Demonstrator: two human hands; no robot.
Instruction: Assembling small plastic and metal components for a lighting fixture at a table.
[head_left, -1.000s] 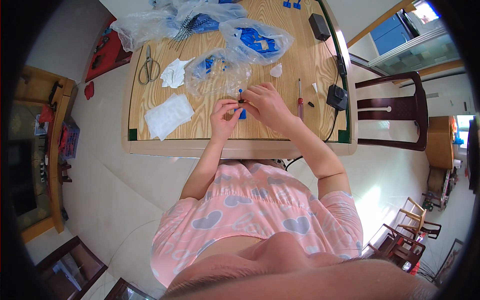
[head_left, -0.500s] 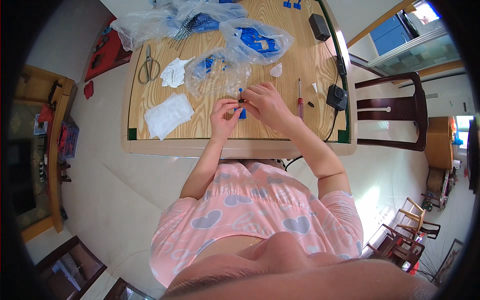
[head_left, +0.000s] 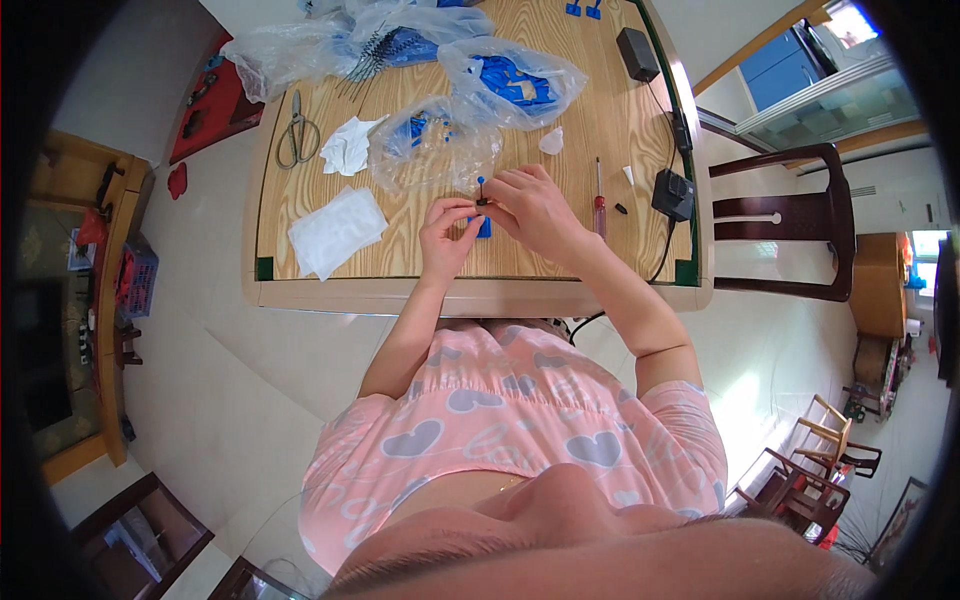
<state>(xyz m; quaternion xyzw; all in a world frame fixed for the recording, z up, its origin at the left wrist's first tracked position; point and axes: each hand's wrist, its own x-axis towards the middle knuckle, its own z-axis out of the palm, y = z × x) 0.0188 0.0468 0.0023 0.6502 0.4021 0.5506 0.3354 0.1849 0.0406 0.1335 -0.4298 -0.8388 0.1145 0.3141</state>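
Observation:
Over the near edge of a wooden table (head_left: 560, 150), my left hand (head_left: 446, 237) and my right hand (head_left: 532, 208) meet around a small blue plastic part (head_left: 484, 226). The left hand's fingers pinch the blue part from the left. With its fingertips my right hand grips a small dark piece with a blue tip (head_left: 481, 192) just above it. The two hands touch at the fingertips, and most of the part is hidden between them.
Clear plastic bags holding blue parts (head_left: 512, 80) (head_left: 430, 145) lie behind the hands. Scissors (head_left: 297, 132), crumpled tissue (head_left: 347, 146) and a white cloth (head_left: 335, 229) lie left. A red-handled screwdriver (head_left: 599, 198) and black adapters (head_left: 673, 193) lie right. A dark chair (head_left: 790, 215) stands right.

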